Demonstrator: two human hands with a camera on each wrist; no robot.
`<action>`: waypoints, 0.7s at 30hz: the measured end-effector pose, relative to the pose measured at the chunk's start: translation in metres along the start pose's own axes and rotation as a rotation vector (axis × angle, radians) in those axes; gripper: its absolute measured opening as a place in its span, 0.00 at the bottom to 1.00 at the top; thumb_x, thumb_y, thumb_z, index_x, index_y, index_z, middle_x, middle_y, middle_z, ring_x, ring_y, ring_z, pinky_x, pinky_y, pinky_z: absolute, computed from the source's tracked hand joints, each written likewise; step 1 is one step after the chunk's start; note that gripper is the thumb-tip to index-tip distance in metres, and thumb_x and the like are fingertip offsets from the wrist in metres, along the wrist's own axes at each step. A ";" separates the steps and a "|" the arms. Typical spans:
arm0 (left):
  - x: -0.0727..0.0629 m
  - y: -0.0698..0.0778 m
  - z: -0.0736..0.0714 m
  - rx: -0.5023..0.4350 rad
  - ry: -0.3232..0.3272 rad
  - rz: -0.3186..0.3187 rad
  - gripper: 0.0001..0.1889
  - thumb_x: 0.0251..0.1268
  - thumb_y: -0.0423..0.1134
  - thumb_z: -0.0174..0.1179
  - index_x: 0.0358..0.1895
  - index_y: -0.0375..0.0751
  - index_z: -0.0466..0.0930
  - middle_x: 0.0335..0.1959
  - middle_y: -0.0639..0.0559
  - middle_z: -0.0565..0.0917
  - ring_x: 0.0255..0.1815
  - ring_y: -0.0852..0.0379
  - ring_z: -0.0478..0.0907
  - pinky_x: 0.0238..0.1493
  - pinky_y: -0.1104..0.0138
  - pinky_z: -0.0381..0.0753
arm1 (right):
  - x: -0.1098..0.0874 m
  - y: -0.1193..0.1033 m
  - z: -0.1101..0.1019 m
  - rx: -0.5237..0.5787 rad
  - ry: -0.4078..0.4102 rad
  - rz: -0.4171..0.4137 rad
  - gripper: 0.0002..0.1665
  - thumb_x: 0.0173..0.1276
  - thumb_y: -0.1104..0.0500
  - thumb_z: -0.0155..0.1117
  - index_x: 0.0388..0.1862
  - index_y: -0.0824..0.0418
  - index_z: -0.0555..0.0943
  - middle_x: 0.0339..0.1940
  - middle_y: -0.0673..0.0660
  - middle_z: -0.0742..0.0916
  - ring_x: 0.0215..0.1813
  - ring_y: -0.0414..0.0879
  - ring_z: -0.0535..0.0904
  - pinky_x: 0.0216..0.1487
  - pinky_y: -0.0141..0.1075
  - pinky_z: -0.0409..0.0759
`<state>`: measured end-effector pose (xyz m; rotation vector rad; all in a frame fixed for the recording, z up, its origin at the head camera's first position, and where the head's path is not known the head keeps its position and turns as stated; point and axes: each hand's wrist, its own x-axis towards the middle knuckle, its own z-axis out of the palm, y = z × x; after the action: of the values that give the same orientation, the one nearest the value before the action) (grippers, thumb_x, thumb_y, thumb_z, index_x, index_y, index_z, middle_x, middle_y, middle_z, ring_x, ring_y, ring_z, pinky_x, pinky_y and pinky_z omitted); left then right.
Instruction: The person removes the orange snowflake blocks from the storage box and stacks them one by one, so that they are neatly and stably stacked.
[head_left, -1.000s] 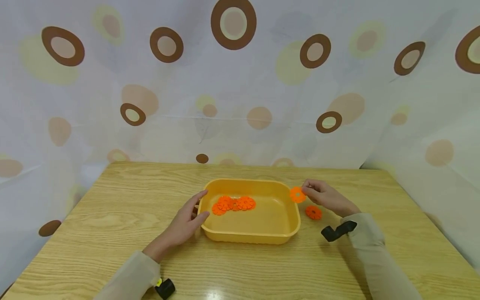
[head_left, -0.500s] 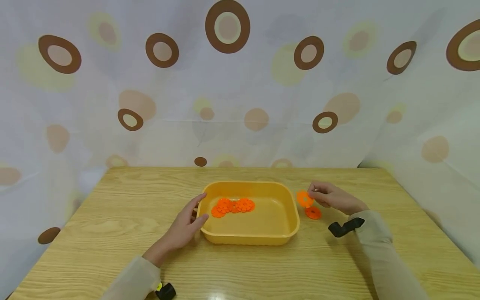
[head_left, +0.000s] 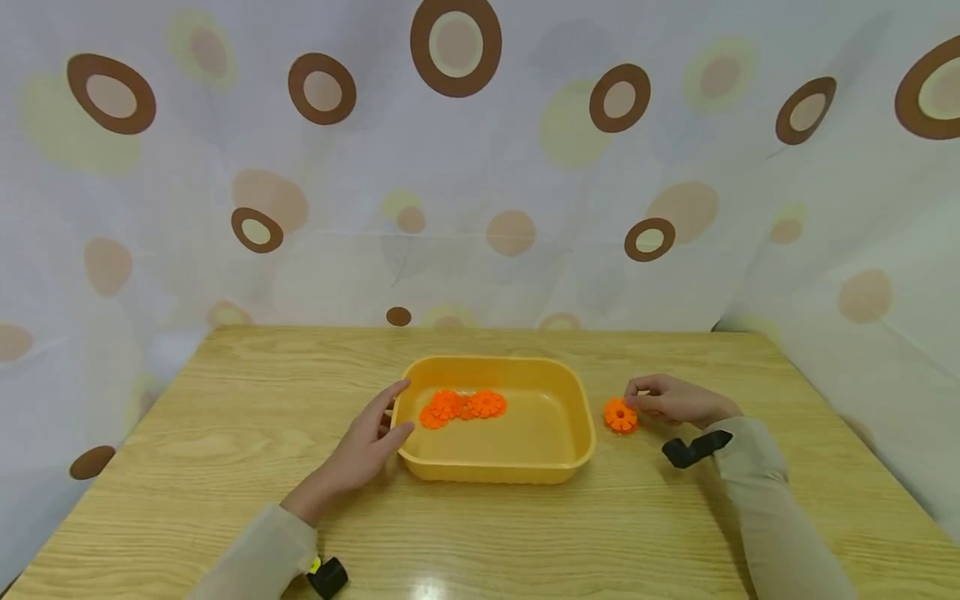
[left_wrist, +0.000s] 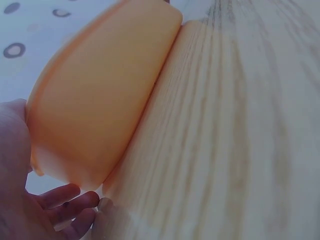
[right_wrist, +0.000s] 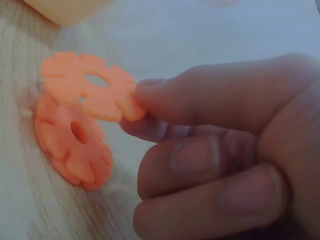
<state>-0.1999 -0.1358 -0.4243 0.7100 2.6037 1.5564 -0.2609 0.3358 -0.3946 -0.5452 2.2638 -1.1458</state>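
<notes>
In the head view, my left hand grips the left end of a yellow plastic basin, index finger and thumb at its rim. The left wrist view shows the other fingers curled near the basin's lower corner. To the right of the basin, my right hand pinches an orange notched flower-shaped disc by its edge between thumb and index finger. Close below it on the table lies a thicker-looking orange flower piece, largely covered by the held disc in the head view. Several orange flower discs lie overlapping inside the basin, toward its left.
The wood-grain table extends around the basin on all sides. A patterned cloth hangs behind the table and along its sides. Black wrist cameras sit on both sleeves.
My right hand has moved the held disc from the basin's right rim rightward and down, over the flower piece on the table. The left hand keeps its place on the basin.
</notes>
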 end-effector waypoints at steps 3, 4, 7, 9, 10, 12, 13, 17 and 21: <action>0.000 0.002 0.000 0.005 0.001 0.000 0.30 0.73 0.38 0.51 0.73 0.35 0.54 0.56 0.33 0.71 0.40 0.54 0.72 0.40 0.68 0.76 | 0.000 0.000 0.000 -0.023 0.004 0.039 0.17 0.77 0.54 0.49 0.40 0.69 0.75 0.16 0.48 0.66 0.14 0.39 0.54 0.17 0.31 0.57; 0.000 0.002 0.000 0.007 0.001 -0.001 0.30 0.73 0.38 0.51 0.73 0.35 0.54 0.55 0.33 0.71 0.40 0.54 0.73 0.41 0.68 0.76 | 0.000 0.000 0.000 -0.027 0.007 0.050 0.17 0.77 0.54 0.50 0.40 0.68 0.75 0.17 0.48 0.66 0.14 0.39 0.54 0.18 0.30 0.57; 0.000 0.002 0.000 0.008 0.000 0.001 0.30 0.73 0.38 0.51 0.73 0.34 0.54 0.55 0.32 0.71 0.40 0.54 0.73 0.41 0.68 0.76 | 0.000 0.002 0.000 -0.038 0.014 0.068 0.16 0.77 0.55 0.50 0.39 0.67 0.76 0.18 0.48 0.67 0.15 0.39 0.55 0.18 0.30 0.58; 0.000 0.001 0.001 0.008 -0.001 0.001 0.30 0.73 0.37 0.51 0.73 0.34 0.54 0.55 0.32 0.71 0.40 0.54 0.73 0.41 0.69 0.76 | -0.001 0.004 0.000 -0.042 0.020 0.073 0.15 0.76 0.55 0.50 0.39 0.67 0.76 0.19 0.48 0.68 0.15 0.39 0.55 0.19 0.31 0.58; 0.000 0.001 0.001 0.008 0.000 0.000 0.30 0.73 0.37 0.51 0.73 0.34 0.54 0.55 0.32 0.72 0.40 0.54 0.73 0.41 0.69 0.76 | -0.001 0.005 -0.001 -0.044 0.025 0.072 0.15 0.76 0.55 0.50 0.38 0.67 0.76 0.19 0.48 0.68 0.15 0.38 0.55 0.19 0.31 0.58; 0.001 0.001 0.001 0.007 0.001 -0.003 0.30 0.72 0.37 0.51 0.74 0.35 0.54 0.55 0.33 0.72 0.40 0.53 0.73 0.41 0.68 0.77 | -0.001 0.006 -0.001 -0.046 0.033 0.074 0.16 0.76 0.54 0.51 0.38 0.67 0.76 0.19 0.48 0.68 0.16 0.38 0.57 0.19 0.30 0.59; 0.001 0.001 0.001 0.005 0.002 -0.002 0.30 0.72 0.37 0.51 0.74 0.35 0.54 0.55 0.33 0.72 0.40 0.53 0.73 0.41 0.68 0.77 | -0.001 0.006 -0.001 -0.048 0.036 0.074 0.16 0.76 0.54 0.51 0.38 0.67 0.76 0.19 0.48 0.69 0.16 0.38 0.57 0.20 0.30 0.59; 0.001 0.000 0.001 0.000 0.003 -0.001 0.30 0.73 0.37 0.51 0.74 0.36 0.54 0.56 0.33 0.72 0.41 0.53 0.73 0.41 0.69 0.77 | -0.001 0.008 -0.002 -0.050 0.051 0.085 0.17 0.76 0.54 0.51 0.39 0.68 0.76 0.18 0.48 0.68 0.17 0.37 0.59 0.21 0.30 0.59; 0.001 0.000 0.001 0.001 0.004 -0.006 0.30 0.73 0.38 0.52 0.74 0.37 0.55 0.56 0.34 0.72 0.41 0.54 0.74 0.42 0.69 0.77 | 0.000 0.009 -0.002 -0.048 0.067 0.108 0.16 0.76 0.55 0.51 0.41 0.68 0.76 0.17 0.47 0.68 0.17 0.37 0.59 0.21 0.29 0.60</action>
<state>-0.2008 -0.1344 -0.4250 0.6994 2.6069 1.5565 -0.2630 0.3424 -0.4013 -0.4028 2.3523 -1.0740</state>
